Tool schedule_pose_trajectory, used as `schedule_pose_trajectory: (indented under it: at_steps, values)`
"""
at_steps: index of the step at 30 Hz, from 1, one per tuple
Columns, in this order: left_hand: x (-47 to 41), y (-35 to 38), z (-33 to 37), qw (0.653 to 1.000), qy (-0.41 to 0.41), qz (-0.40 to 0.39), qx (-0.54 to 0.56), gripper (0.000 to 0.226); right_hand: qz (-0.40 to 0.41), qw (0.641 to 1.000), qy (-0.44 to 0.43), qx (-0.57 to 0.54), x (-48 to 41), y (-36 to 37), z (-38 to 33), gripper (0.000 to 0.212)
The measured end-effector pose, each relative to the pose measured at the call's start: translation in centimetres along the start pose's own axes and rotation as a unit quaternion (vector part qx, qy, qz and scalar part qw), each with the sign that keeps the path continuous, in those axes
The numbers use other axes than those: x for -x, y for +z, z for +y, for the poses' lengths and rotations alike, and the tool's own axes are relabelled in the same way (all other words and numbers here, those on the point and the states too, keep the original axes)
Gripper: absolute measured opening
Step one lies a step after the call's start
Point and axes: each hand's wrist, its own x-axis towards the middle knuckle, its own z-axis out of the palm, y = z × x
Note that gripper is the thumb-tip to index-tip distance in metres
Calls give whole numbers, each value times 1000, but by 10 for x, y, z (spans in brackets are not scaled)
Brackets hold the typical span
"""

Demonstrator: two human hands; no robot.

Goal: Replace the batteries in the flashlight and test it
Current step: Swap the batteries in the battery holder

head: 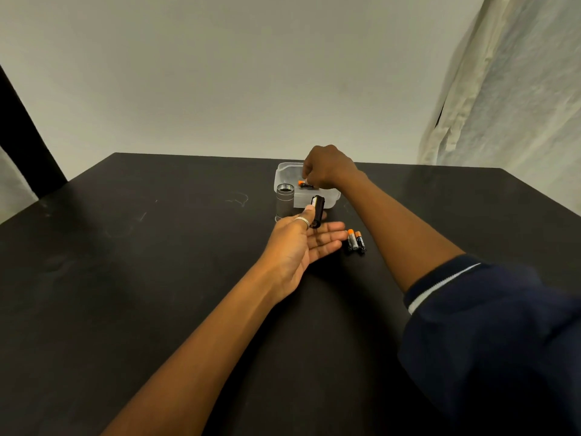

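L hand [300,247] palm up, thumb pinning battery holder [318,211] — R hand [327,168] pinching battery [303,183] in tub [314,201].

Centre frame, the right hand [327,166] hides part of the clear container [330,198] and all but the orange end of a battery [302,183] — its grip there cannot be told. The left hand [301,243] covers part of the black holder [318,209].

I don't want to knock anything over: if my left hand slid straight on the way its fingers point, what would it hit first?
Probably the two batteries on the table, just past the fingertips of the left hand, which pinches the holder. Nothing shows between them, though height is unclear.
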Motion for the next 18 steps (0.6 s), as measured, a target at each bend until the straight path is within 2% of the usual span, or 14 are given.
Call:
schedule_pose_trajectory:
  at_steps: [6, 10, 12, 18]
  values:
    - [-3, -1, 1, 1000, 0, -1, 4, 36, -11, 998, -5, 66, -14, 10, 2, 23]
    - [-5, -1, 2, 1000, -3, 1, 8, 36, -11, 996, -10, 88, -16, 11, 2, 13]
    - [-5, -1, 1, 1000, -3, 3, 8, 36, -18, 995, -8, 94, -17, 12, 2, 24]
    - [-5, -2, 1, 1000, -5, 0, 11, 36, -35, 993, -4, 109, -18, 12, -2, 30]
